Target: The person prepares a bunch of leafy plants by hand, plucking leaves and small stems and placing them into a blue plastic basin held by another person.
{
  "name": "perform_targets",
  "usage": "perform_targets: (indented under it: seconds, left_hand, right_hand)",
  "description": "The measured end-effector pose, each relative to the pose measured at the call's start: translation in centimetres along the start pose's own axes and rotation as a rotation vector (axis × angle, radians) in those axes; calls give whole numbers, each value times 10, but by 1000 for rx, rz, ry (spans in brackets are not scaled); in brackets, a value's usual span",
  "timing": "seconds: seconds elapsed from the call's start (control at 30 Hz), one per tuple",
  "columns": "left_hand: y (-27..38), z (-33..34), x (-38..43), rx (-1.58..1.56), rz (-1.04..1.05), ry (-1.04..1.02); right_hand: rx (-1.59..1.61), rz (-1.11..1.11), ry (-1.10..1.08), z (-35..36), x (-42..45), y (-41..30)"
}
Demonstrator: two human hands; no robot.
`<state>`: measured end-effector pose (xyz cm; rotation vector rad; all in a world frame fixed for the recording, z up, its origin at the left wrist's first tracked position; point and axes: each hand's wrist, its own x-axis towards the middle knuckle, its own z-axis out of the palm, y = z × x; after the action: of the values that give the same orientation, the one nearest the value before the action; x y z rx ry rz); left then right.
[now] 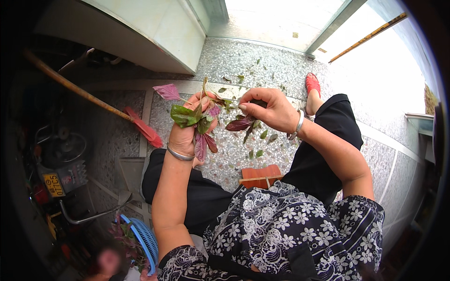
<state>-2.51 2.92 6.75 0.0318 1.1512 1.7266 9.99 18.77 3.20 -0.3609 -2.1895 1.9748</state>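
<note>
Before my chest, my left hand (182, 138) grips a sprig of leafy greens, probably red amaranth (186, 116), with green and purple leaves fanning out around the fingers. Its stem end points up past my thumb. A short distance to the right is my right hand (274, 109), thumb and forefinger nearly together and the other fingers curled. Dark purple leaves (240, 124) hang from beneath that hand; its palm is hidden. Loose leaves (259, 153) lie scattered on the speckled terrazzo floor (225, 154) below both hands.
At lower left, a blue plastic basket (146, 239) holds more purple-green leaves, with a partly visible person (109, 261) beside it. A red broom head (142, 128) and a motorbike (66, 175) are on the left. A reddish wooden piece (260, 172) sits between my legs; a pole (369, 37) leans at upper right.
</note>
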Motion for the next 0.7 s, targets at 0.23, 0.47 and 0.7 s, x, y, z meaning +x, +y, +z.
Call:
perform_targets:
  seconds: [0.23, 0.47, 0.7]
  left_hand:
    - [-5, 6, 0, -9, -9, 50]
    - [-16, 5, 3, 63, 42, 26]
    - [-16, 20, -1, 246, 122, 119]
  right_hand:
    - [304, 185, -68, 5, -5, -13]
    - [421, 336, -19, 8, -3, -22]
    - [708, 358, -1, 6, -3, -4]
